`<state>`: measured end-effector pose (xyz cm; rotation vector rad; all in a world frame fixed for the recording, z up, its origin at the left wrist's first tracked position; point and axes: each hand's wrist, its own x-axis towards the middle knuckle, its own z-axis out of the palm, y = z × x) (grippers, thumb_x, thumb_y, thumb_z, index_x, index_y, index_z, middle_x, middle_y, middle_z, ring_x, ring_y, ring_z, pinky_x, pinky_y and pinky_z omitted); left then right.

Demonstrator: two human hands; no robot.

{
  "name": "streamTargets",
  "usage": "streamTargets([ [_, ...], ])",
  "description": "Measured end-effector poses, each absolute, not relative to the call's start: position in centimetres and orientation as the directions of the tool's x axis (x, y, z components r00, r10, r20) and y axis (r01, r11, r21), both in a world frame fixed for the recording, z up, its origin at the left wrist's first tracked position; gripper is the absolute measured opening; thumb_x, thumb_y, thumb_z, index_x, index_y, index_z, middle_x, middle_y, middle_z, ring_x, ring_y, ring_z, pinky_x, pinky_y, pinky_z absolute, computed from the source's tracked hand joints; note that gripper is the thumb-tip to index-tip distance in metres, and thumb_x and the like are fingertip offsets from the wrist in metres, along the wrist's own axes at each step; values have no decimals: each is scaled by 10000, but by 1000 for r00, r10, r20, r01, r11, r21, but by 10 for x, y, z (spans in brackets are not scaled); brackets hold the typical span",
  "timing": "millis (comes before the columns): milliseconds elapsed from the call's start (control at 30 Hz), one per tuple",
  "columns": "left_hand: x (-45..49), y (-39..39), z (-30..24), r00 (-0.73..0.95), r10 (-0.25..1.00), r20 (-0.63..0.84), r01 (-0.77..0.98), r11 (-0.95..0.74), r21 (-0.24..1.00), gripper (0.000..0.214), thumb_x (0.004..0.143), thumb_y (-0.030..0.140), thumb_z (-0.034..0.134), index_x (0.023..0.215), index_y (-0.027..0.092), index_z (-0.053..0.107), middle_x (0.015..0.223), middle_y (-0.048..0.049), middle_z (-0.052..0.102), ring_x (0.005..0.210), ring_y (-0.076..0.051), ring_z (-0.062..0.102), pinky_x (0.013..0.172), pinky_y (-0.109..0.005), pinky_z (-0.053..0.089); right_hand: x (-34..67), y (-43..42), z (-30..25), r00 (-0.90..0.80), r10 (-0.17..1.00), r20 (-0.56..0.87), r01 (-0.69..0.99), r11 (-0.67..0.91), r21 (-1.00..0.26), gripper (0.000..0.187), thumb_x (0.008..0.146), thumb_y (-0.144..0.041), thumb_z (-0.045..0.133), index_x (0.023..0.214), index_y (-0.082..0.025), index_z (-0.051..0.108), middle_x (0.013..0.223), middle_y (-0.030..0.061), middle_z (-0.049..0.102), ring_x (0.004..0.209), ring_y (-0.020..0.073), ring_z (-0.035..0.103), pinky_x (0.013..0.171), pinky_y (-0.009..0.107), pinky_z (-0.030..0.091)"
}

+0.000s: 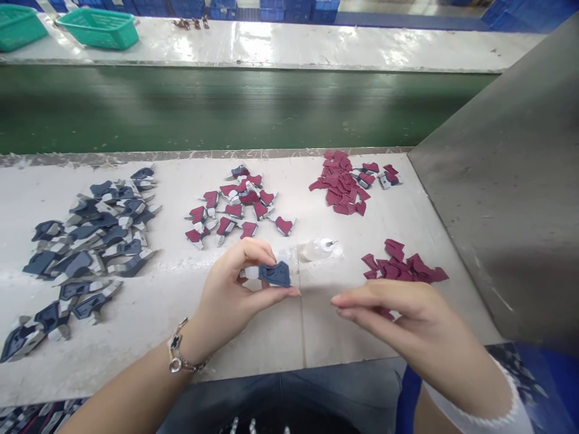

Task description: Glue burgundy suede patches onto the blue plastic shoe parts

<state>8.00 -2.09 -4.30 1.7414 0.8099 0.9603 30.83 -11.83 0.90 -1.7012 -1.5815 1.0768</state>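
Note:
My left hand (239, 283) is closed around a small part with a dark blue recessed face (277, 275) and pale grey ends, pinched between thumb and fingers above the table. To its right, my right hand (393, 313) has thumb and fingertips brought together; whether anything small sits between them cannot be made out. Just beyond that hand lies a pile of flat maroon pieces (407, 265), partly covered by it. A small translucent bottle with a thin metal tip (318, 249) rests on its side between and beyond the hands.
At left spreads a heap of blue-and-grey parts (104, 229). Similar parts with maroon faces (235, 208) lie mid-table, and another maroon pile (341, 184) is farther right. A metal panel (511, 181) bounds the right side. Beyond a green belt (226, 108) stands a green basket (102, 30).

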Motion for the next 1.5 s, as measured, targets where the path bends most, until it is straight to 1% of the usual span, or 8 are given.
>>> streamTargets([
  [100,80,-22,-45,449,844,293,91,-369,925,415,677,181,887,920,223,554,893,10,592,818,-122,592,622,-205,506,291,-116,20,-109,984,-141,388,-88,-917,146,806,-197,773,896,-311,763,838,-83,783,734,96,723,695,156,553],
  [200,81,-22,-46,441,839,319,65,-384,921,355,731,140,840,943,222,567,909,-1,605,860,-136,607,680,-229,529,279,-109,20,-79,988,-136,290,-108,-951,219,881,-172,695,1026,-334,717,952,-87,779,878,90,730,826,157,551],
  [267,81,-23,-46,430,838,336,61,-398,915,329,752,112,812,958,220,580,928,-10,614,883,-147,618,717,-251,547,272,-105,16,-22,979,-204,198,-196,-960,264,925,-166,636,1122,-342,645,951,-77,769,904,93,727,819,178,563],
  [400,79,-24,-45,414,832,370,96,-444,891,317,761,85,785,973,224,594,946,-21,633,899,-165,630,739,-285,559,266,-98,8,48,958,-282,66,-285,-956,63,872,-250,734,894,-266,677,825,-42,752,732,101,709,664,172,561],
  [667,75,-27,-38,474,755,453,160,-579,799,356,787,55,756,1044,248,603,987,-24,664,938,-173,655,786,-324,587,265,-86,2,101,941,-324,-126,-311,-942,146,750,-166,839,752,-218,702,636,-44,693,609,89,636,587,154,516],
  [1100,72,-28,-40,448,741,501,155,-616,772,330,771,136,815,1029,265,655,997,-19,712,906,-185,700,786,-343,633,260,-80,9,116,939,-323,-189,-298,-936,172,717,-118,855,719,-202,705,652,-41,712,605,76,634,581,131,512],
  [1233,69,-30,-41,442,734,515,133,-622,772,429,787,111,796,1147,292,647,1029,-13,742,942,-191,714,820,-353,636,260,-78,10,97,940,-327,-217,-300,-929,174,719,-134,855,707,-204,696,643,-42,701,584,83,622,571,154,518],
  [1500,68,-33,-44,365,725,585,168,-669,724,485,765,147,828,1184,312,647,1024,9,759,896,-183,739,792,-339,661,250,-81,9,204,947,-249,-132,-226,-965,152,756,-191,838,745,-210,688,683,-36,708,633,99,643,606,176,522],
])
